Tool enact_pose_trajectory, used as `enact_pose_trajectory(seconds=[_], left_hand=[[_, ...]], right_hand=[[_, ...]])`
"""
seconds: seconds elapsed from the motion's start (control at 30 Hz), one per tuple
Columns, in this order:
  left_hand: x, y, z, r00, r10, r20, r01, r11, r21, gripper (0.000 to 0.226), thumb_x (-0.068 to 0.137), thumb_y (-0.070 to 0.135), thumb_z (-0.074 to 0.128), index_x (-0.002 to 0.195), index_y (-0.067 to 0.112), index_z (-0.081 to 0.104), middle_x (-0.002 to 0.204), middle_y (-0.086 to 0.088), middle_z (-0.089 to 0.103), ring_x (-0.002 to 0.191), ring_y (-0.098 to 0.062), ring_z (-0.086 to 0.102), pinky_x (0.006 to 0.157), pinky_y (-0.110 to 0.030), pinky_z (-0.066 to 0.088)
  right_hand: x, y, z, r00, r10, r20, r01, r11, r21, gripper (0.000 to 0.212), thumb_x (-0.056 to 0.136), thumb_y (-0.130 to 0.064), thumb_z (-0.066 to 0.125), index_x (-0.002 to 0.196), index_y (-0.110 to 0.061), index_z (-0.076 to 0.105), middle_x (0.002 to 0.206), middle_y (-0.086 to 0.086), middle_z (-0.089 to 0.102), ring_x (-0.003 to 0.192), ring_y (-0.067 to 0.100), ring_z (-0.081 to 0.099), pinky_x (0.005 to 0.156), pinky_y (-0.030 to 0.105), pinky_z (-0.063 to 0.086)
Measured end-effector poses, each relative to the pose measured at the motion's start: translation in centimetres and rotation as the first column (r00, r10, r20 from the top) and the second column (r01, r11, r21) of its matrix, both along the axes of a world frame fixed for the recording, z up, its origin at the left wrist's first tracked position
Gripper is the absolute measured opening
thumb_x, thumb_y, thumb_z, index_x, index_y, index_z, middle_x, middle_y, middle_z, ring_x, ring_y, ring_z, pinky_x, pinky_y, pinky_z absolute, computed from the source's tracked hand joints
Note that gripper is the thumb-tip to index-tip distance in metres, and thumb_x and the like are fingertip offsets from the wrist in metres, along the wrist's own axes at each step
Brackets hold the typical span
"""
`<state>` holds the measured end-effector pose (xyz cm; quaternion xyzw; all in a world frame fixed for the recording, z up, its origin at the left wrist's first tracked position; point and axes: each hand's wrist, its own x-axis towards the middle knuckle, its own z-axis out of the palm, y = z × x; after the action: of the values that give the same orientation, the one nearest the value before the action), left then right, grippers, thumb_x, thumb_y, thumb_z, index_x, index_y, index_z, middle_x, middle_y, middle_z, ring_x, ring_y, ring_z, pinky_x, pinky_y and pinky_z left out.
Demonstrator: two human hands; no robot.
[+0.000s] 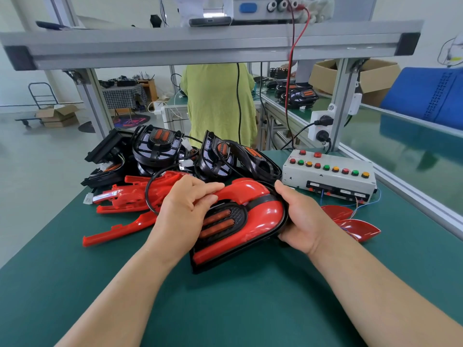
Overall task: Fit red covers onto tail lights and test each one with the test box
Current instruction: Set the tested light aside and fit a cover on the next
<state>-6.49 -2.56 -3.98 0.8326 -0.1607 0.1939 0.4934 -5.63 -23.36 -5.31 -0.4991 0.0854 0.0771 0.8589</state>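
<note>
Tail light (223, 221) with red cover (265, 211) fitted sits between 2 grips: left grip (185, 204) pinches its upper edge, right grip (300, 216) clasps its rim; test box (328, 176) just beyond right grip.

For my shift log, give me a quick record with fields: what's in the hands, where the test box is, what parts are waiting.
held: tail light with red cover on
grip: left hand on cover top, right hand at right edge
test box: on mat, right side
waiting: uncovered tail lights piled behind, loose red covers left
</note>
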Motion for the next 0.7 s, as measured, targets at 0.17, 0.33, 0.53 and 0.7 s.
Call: enact_pose_trajectory(seconds=[0.17, 0.33, 0.53, 0.7], left_hand=[[-1.1, -0.7, 0.5, 0.997, -0.080, 0.020, 0.080, 0.996, -0.044, 0.021, 0.095, -0.004, 0.058, 0.109, 0.005, 0.071, 0.090, 0.001, 0.052, 0.081, 0.013, 0.060, 0.062, 0.003, 0.043], [-1.5, -0.9, 0.8, 0.996, -0.088, 0.005, 0.089, 0.994, -0.057, 0.024, 0.095, -0.004, 0.057, 0.108, 0.010, 0.072, 0.093, -0.004, 0.053, 0.084, 0.012, 0.060, 0.064, 0.003, 0.043], [-1.6, -1.2, 0.8, 0.994, -0.100, -0.045, 0.096, 0.992, -0.078, 0.023, 0.095, -0.006, 0.057, 0.109, 0.007, 0.071, 0.093, -0.003, 0.054, 0.083, 0.010, 0.062, 0.066, 0.001, 0.045], [-1.4, -1.0, 0.6, 0.991, -0.130, -0.031, 0.129, 0.990, -0.052, 0.022, 0.095, -0.008, 0.055, 0.110, -0.001, 0.069, 0.091, 0.000, 0.053, 0.083, 0.014, 0.062, 0.065, 0.003, 0.043]], right_hand=[[0.2, -0.1, -0.1, 1.000, -0.005, 0.009, 0.005, 1.000, -0.007, 0.044, 0.103, -0.038, 0.048, 0.086, -0.014, 0.082, 0.098, 0.013, 0.077, 0.078, 0.025, 0.075, 0.061, 0.037, 0.060], [0.1, -0.1, -0.1, 1.000, 0.008, 0.020, -0.008, 1.000, -0.012, 0.045, 0.103, -0.040, 0.047, 0.084, -0.020, 0.083, 0.099, 0.012, 0.077, 0.081, 0.025, 0.075, 0.066, 0.037, 0.061], [-0.2, -0.2, 0.1, 0.999, 0.017, 0.047, -0.016, 1.000, -0.023, 0.045, 0.105, -0.037, 0.043, 0.093, -0.015, 0.081, 0.103, 0.015, 0.076, 0.085, 0.027, 0.075, 0.067, 0.039, 0.062], [-0.5, 0.0, 0.2, 0.997, 0.039, 0.071, -0.036, 0.999, -0.040, 0.044, 0.103, -0.042, 0.044, 0.113, -0.011, 0.073, 0.110, 0.017, 0.074, 0.096, 0.031, 0.073, 0.078, 0.042, 0.061]])
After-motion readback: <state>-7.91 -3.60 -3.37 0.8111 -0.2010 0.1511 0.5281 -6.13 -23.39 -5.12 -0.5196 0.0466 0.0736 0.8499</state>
